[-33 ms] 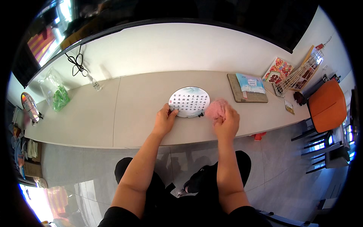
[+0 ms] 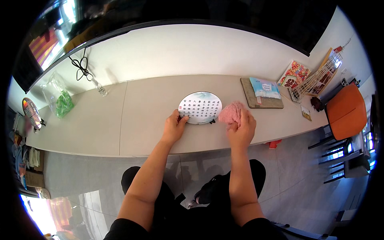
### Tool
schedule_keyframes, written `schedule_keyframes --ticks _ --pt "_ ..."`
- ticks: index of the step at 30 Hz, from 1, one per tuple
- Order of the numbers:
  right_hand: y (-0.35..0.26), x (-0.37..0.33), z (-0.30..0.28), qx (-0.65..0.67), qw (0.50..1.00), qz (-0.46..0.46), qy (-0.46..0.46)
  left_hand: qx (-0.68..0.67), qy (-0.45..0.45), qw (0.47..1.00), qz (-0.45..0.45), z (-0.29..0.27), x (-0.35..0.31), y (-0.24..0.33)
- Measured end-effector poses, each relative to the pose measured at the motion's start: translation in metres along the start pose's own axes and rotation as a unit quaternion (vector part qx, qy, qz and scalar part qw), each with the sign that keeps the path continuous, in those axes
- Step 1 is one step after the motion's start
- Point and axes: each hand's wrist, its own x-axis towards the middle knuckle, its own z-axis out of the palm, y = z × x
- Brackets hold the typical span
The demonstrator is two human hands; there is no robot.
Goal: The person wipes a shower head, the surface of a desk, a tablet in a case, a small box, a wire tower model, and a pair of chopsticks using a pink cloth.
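Note:
An oval white plaque (image 2: 200,105) with rows of dark characters and a pale blue-green painted edge stands over the tabletop, a bit of black stand (image 2: 212,122) showing under its lower right. My left hand (image 2: 175,125) grips its lower left rim, thumb on the front face and fingers behind. Just right of the plaque, my right hand (image 2: 242,128) is closed on a bunched pink fluffy cloth (image 2: 232,113). The cloth's left side comes close to the plaque's right rim; whether they touch I cannot tell.
Along the long beige table (image 2: 152,96) lie a grey-brown folder (image 2: 266,103) with a blue-white packet (image 2: 265,88), a small clear bottle (image 2: 100,88), a plastic bag of greens (image 2: 62,102) and an oval stand mirror (image 2: 33,113). A black screen (image 2: 192,14) overhangs the back; an orange chair (image 2: 347,113) stands right.
My right hand and the pink cloth have shifted slightly right and up, away from the plaque. My left hand and the plaque stay in place.

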Motion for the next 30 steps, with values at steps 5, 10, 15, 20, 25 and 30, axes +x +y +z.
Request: schedule_keyframes --ticks 5,10,15,20,25,30 --pt "-0.027 0.034 0.008 0.094 0.989 -0.116 0.006 -0.030 0.005 0.999 0.031 0.002 0.001 -0.003" --pt "-0.010 0.045 0.008 -0.020 0.997 0.042 -0.066 -0.001 0.012 1.000 0.020 0.002 0.002 -0.003" --pt "-0.051 0.048 0.003 -0.002 0.976 -0.194 0.102 -0.033 0.013 0.998 0.045 0.004 0.000 -0.008" --pt "-0.106 0.013 0.035 0.069 0.938 -0.340 -0.018 0.075 0.026 0.979 0.187 0.006 0.010 -0.025" --pt "-0.117 0.004 0.039 0.116 0.930 -0.344 0.051 0.016 -0.009 0.993 0.115 0.005 0.011 -0.034" --pt "-0.033 0.068 0.016 0.005 0.980 -0.157 0.124 -0.021 0.015 0.999 0.042 0.004 0.003 -0.007"
